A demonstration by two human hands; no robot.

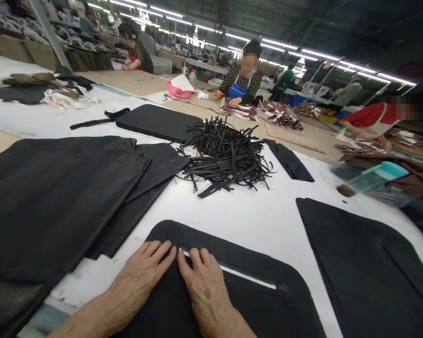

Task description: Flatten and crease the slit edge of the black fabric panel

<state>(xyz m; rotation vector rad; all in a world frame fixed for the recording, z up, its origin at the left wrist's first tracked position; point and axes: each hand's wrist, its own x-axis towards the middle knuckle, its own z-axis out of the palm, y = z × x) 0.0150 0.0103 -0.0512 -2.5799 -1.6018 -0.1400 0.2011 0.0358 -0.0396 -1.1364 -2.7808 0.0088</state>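
1. A black fabric panel (254,300) with rounded corners lies flat on the white table (268,216) at the near edge, right before the person. A long narrow slit (246,277) runs across it, showing white beneath.
2. The left hand (141,274) lies palm down on the panel's left part, fingers stretched flat and close together, tips at the left end of the slit. It grips nothing.
3. The right hand (204,286) lies palm down just beside it, fingers likewise flat and together, tips touching the slit's near edge. The two hands almost meet at the fingertips.
4. To the left, a stack of large black fabric sheets (56,197) overlaps, reaching close to the panel.
5. To the right, apart from the panel, lies another black fabric piece (366,263).
6. Beyond the panel, in the middle of the table, sits a loose heap of black strips (225,155), with a black pad (155,121) behind it and a small black piece (291,162) at its right.
7. A clear container with a teal lid (373,178) lies at the right, blurred.
8. Farther off, a person in a blue apron (241,82) handles patterned pieces (241,111) at another table, near a pink basin (178,90).
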